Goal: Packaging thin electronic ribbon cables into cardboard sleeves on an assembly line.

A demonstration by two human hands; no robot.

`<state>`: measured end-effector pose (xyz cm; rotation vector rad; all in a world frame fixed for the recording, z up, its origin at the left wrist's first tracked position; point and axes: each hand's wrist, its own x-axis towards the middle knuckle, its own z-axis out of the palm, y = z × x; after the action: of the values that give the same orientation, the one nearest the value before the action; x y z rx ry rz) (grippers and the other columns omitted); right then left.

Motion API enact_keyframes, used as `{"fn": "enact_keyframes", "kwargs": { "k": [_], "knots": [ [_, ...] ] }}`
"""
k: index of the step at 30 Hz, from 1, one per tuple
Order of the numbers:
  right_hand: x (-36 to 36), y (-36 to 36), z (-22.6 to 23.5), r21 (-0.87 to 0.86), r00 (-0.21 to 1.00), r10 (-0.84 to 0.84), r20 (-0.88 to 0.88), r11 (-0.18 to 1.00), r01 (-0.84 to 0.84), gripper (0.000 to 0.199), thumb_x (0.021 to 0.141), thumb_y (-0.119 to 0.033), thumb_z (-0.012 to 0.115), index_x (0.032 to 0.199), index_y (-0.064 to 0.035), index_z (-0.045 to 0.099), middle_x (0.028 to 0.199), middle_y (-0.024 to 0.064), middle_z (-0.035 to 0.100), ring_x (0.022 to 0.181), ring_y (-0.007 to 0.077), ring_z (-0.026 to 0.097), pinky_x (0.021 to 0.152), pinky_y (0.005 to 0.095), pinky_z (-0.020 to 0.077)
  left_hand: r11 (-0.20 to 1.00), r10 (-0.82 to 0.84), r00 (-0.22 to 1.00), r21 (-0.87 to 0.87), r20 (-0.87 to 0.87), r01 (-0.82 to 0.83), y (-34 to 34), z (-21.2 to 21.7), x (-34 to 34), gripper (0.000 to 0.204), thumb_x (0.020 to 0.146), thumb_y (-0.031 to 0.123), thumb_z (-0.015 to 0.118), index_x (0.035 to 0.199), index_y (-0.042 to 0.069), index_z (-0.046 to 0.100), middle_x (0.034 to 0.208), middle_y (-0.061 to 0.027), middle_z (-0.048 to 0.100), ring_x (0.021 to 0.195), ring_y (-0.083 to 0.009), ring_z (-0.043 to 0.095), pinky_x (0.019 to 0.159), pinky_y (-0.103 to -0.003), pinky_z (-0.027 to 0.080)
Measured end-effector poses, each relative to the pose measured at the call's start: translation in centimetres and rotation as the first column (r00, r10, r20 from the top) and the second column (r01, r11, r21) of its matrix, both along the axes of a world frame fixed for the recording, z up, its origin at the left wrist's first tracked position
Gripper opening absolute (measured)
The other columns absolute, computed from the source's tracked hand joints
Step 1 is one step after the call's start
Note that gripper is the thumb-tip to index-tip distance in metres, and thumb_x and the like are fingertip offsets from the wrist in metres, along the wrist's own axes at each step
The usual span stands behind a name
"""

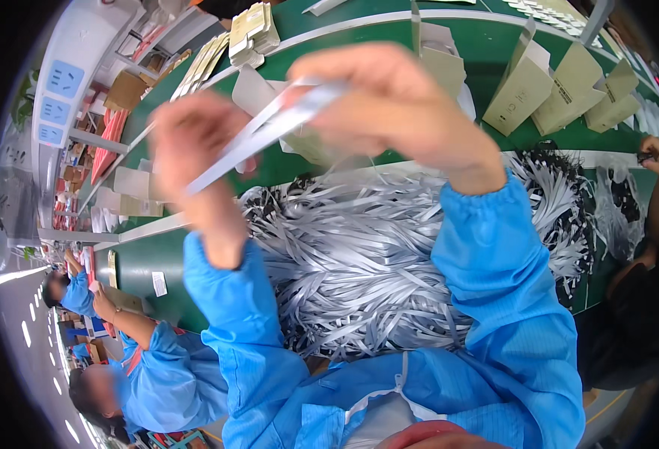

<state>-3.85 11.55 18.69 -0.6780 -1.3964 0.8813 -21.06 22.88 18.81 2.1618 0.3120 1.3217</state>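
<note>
A shiny silver strip (pixel 269 136) is up in the air between the two hands, over the green table (pixel 135 262). Its long way slants from beside the left hand (pixel 195 138) across to the right hand (pixel 397 105). The right hand pinches one end. The left hand is a blur, so I can't tell if it grips. Closer to the person lies a big heap of strips (pixel 367 247). Pale boxes (pixel 520 86) stand farther off.

Strips (pixel 367 262) silvery-grey, black-ended; worktop (pixel 138 258) green; sleeves (pixel 490 247) bright blue, faintly lined; boxes (pixel 520 90) cream.
</note>
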Motion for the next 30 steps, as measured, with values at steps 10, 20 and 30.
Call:
{"fn": "enact_keyframes", "kwargs": {
  "k": [10, 20, 30],
  "knots": [
    [0.0, -3.7, 3.5, -0.403, 0.899, -0.437, 0.032, 0.817, 0.412, 0.025, 0.093, -0.024, 0.068, 0.090, 0.0009, 0.069, 0.073, 0.0137, 0.063, 0.058, 0.0170, 0.061, 0.051, 0.0292, 0.0452, 0.085, -0.860, 0.420, -0.730, 0.290, 0.678, -3.7, -8.4, 5.4, 0.056, 0.103, 0.052, 0.038, 0.115, -0.001, 0.052, 0.107, -0.0142, 0.058, 0.095, -0.0273, 0.059, 0.088, -0.038, 0.043],
    [1.8, -0.9, -0.4, 0.559, -0.051, -0.755, 0.654, 0.436, 0.705, 0.050, 0.095, -0.051, 0.058, 0.095, -0.0025, 0.071, 0.078, 0.0158, 0.070, 0.070, 0.0244, 0.069, 0.057, 0.0319, 0.0481, 0.479, -0.545, 0.808, -0.707, 0.225, 0.520, -1.7, -4.4, 3.4, 0.032, 0.103, 0.033, 0.052, 0.096, 0.002, 0.059, 0.084, -0.0043, 0.057, 0.069, -0.0129, 0.053, 0.061, -0.025, 0.043],
    [-1.4, 1.2, -2.4, -0.103, 0.877, -0.063, 0.477, 0.987, 0.127, 0.057, 0.076, -0.057, 0.077, 0.090, -0.0026, 0.067, 0.079, 0.0143, 0.065, 0.069, 0.0295, 0.063, 0.061, 0.0377, 0.0474, 0.653, -0.381, 0.920, -0.677, 0.093, 0.339, -2.6, 1.2, -1.0, 0.032, 0.103, 0.030, 0.055, 0.090, 0.001, 0.059, 0.084, -0.0102, 0.061, 0.063, -0.0146, 0.056, 0.063, -0.028, 0.048]
  ]
}}
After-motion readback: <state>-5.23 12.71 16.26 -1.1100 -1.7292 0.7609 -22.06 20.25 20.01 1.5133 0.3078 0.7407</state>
